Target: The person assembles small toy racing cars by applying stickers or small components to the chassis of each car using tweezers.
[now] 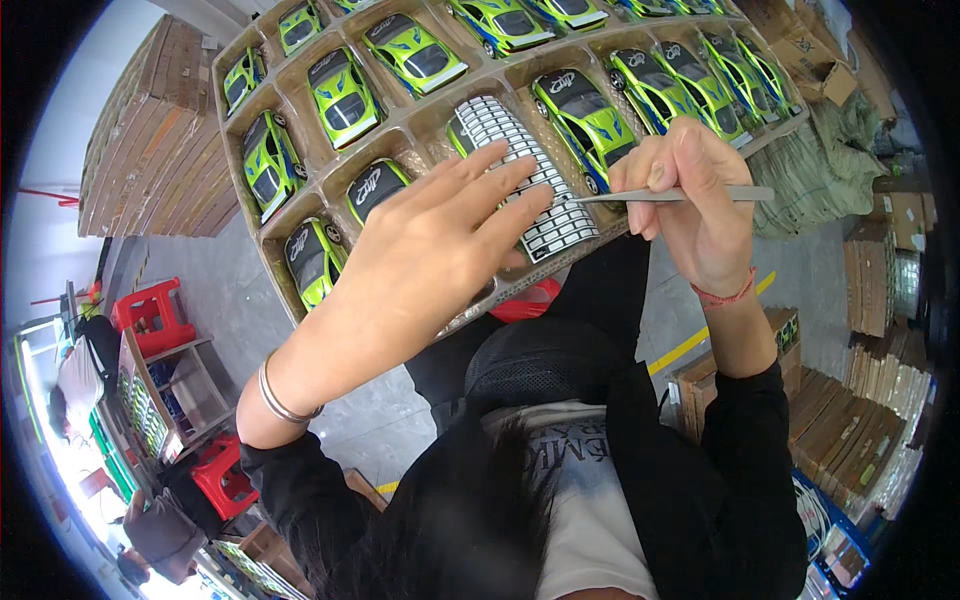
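My left hand (445, 225) lies stretched over a curved white sheet of stickers (560, 238) with a black grid pattern, its fingers spread across the sheet's left side. In my right hand (695, 185) is a pair of metal tweezers (735, 193), pinched between thumb and fingers. The tweezers' tip points left and meets or nearly meets the sheet's right part; which, I cannot tell. Beneath both hands is a clear plastic tray (270, 262) with compartments. Green toy cars (345, 100) with black and blue markings sit in them, and one more car (370, 185) is partly covered by my left hand.
Stacked cardboard (160, 130) stands at the far left, and more flat cardboard (850, 430) is piled at the right. Red plastic stools (155, 318) are on the left floor. Green woven sacks (825, 165) lie right of the tray. Another person (165, 535) is at the lower left.
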`<state>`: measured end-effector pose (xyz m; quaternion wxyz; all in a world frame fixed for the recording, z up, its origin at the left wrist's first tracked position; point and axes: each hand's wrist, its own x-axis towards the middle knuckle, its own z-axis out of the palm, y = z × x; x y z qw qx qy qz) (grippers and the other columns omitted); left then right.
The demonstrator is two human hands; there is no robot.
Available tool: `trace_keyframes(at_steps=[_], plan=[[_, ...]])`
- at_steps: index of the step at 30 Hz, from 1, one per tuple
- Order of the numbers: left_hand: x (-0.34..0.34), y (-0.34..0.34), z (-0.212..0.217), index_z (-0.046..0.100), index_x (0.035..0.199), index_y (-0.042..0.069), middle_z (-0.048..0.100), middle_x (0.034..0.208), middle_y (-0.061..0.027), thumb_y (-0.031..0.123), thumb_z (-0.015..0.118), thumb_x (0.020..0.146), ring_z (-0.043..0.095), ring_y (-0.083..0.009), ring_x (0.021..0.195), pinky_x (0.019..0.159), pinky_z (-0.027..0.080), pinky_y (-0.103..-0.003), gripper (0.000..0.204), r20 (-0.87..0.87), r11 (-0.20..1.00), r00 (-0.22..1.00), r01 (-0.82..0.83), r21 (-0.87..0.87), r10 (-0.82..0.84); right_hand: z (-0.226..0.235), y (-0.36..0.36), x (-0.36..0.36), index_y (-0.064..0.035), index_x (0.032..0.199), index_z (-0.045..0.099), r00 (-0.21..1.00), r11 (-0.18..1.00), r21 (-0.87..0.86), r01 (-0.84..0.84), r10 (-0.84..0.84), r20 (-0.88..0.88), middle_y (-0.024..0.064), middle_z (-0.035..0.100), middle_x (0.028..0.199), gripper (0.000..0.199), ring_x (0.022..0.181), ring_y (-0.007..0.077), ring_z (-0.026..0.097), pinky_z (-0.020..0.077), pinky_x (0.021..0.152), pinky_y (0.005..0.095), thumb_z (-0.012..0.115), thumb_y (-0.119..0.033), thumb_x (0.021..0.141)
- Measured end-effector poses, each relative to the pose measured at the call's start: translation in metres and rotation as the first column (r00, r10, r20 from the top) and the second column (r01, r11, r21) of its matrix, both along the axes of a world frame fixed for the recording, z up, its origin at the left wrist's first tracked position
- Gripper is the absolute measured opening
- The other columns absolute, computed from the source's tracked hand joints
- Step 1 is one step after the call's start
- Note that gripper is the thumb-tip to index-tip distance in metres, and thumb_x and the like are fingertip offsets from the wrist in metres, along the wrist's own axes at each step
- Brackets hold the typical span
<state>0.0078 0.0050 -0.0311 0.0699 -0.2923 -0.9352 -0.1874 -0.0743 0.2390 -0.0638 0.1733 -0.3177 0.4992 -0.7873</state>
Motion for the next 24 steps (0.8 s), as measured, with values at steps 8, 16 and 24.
trace_keyframes(at_steps=[8, 16, 24], plan=[[-0.004, 0.014, 0.002, 0.064, 0.116, 0.009, 0.059, 0.130, -0.0139, 0.004, 0.072, 0.070, 0.057, -0.0352, 0.120, 0.095, 0.050, -0.042, 0.047, -0.093, 0.999, 0.995, -0.037, -0.016, 0.036, -0.007, 0.008, 0.001, -0.0014, 0.085, 0.052, 0.994, 0.997, -0.053, 0.049, -0.044, 0.101, 0.0128, 0.057, 0.074, 0.036, 0.063, 0.0152, 0.056, 0.0434, 0.054, 0.0242, 0.039, -0.028, 0.105], [0.000, 0.011, 0.002, 0.070, 0.112, 0.013, 0.062, 0.125, -0.0145, -0.002, 0.067, 0.065, 0.060, -0.0357, 0.117, 0.092, 0.053, -0.043, 0.049, -0.089, 0.990, 0.996, 0.002, 0.140, 0.010, -0.009, 0.014, -0.003, -0.0051, 0.084, 0.048, 0.996, 0.981, -0.181, 0.063, -0.051, 0.070, 0.0134, 0.055, 0.071, 0.036, 0.057, 0.0141, 0.050, 0.0467, 0.068, 0.0304, 0.033, -0.029, 0.106], [-0.010, 0.005, -0.003, 0.071, 0.113, 0.016, 0.065, 0.121, -0.0129, -0.003, 0.067, 0.065, 0.067, -0.0311, 0.103, 0.079, 0.058, -0.035, 0.052, -0.374, 0.993, 0.926, 0.087, 0.079, -0.052, -0.009, 0.014, 0.001, -0.0062, 0.084, 0.048, 0.995, 0.976, -0.206, 0.064, -0.046, 0.093, 0.0119, 0.053, 0.067, 0.035, 0.057, 0.0148, 0.049, 0.0472, 0.076, 0.0340, 0.032, -0.028, 0.107]])
